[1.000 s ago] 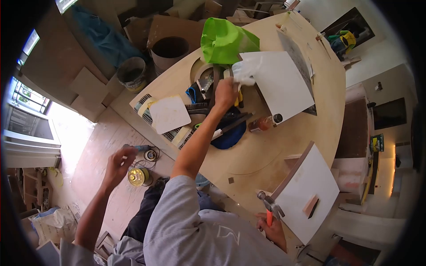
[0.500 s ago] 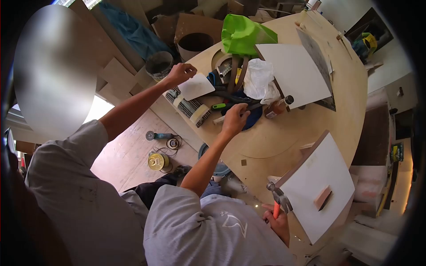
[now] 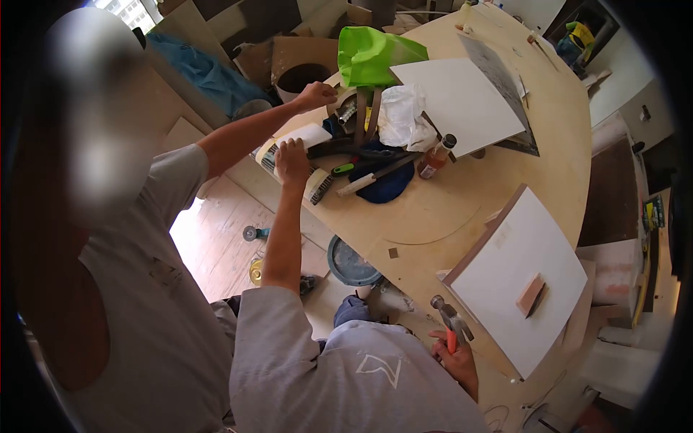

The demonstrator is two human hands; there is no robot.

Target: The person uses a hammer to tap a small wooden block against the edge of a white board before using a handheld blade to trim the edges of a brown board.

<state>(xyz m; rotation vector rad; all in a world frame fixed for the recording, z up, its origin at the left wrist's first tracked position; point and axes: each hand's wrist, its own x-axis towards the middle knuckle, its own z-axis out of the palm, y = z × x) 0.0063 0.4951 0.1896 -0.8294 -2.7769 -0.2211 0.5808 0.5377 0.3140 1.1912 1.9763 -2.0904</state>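
1. Since the earlier frame, the left hand [image 3: 291,162] has moved from above the blue cloth [image 3: 386,189] to the near edge of the white pad [image 3: 309,135]; its grip has curled fingers, but whether it is clamped on the pad I cannot tell.
2. Right hand [image 3: 455,361]: its grip is clamped on the hammer [image 3: 451,325], head up, beside the lower panel [image 3: 505,274]. A small block [image 3: 531,294] lies on that panel.
3. Beyond the pad is a co-worker's hand [image 3: 316,94], apart from the left hand.
4. On the bench [image 3: 426,234], the bottle [image 3: 435,157] stands beside the blue cloth, near the white plastic bag [image 3: 403,115]. Behind lie the upper panel [image 3: 469,105] and green bag [image 3: 375,56].
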